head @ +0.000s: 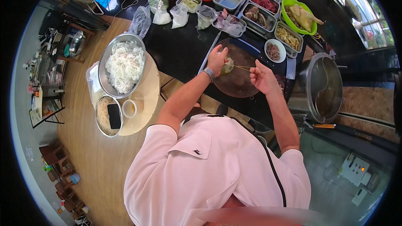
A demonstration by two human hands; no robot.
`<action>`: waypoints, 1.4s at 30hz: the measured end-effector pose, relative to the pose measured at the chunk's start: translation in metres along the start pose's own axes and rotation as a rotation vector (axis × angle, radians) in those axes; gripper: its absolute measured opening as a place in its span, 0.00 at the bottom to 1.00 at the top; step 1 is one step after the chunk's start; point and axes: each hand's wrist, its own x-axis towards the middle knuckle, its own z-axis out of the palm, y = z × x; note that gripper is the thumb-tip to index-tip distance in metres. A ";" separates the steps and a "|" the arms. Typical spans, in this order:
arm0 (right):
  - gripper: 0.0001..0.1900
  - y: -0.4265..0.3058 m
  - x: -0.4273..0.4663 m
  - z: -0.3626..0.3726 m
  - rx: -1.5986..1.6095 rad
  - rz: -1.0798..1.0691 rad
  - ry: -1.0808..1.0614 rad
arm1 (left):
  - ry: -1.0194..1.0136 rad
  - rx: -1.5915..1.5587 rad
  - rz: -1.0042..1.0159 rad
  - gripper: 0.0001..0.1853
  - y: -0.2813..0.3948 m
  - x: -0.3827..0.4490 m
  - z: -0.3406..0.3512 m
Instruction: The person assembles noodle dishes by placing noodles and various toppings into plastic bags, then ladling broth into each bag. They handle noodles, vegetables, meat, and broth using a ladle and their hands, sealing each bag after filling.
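A small clear plastic bag (pixel 227 66) with greenish contents hangs over a round brown chopping board (pixel 237 85). My left hand (pixel 218 59), with a metal watch at the wrist, grips the bag near its top. A yellowish rubber band (pixel 241 67) stretches from the bag to my right hand (pixel 261 77), whose fingers pinch its far end. The white bowl of minced meat (pixel 275 51) stands just beyond my right hand. By the board's left edge lies a long metal blade or bar (pixel 209 51); I cannot tell which.
Tied plastic bags (pixel 179 15), metal trays of meat (pixel 265 3) and a green basket with a plucked chicken (pixel 299 15) line the far counter. To the right stands a divided metal pot (pixel 326 88). At left, a round table (pixel 147 100) bears a bowl of white noodles (pixel 124 66).
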 end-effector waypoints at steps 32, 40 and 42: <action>0.12 0.026 0.089 0.059 -1.350 -0.271 0.028 | -0.803 1.965 1.175 0.07 0.073 0.007 -0.041; 0.10 0.048 0.081 0.062 -0.823 -0.310 0.116 | -0.591 1.405 0.886 0.09 0.053 0.024 -0.051; 0.08 0.058 0.080 0.058 -0.675 -0.293 0.164 | -0.501 1.164 0.730 0.10 0.038 0.011 -0.050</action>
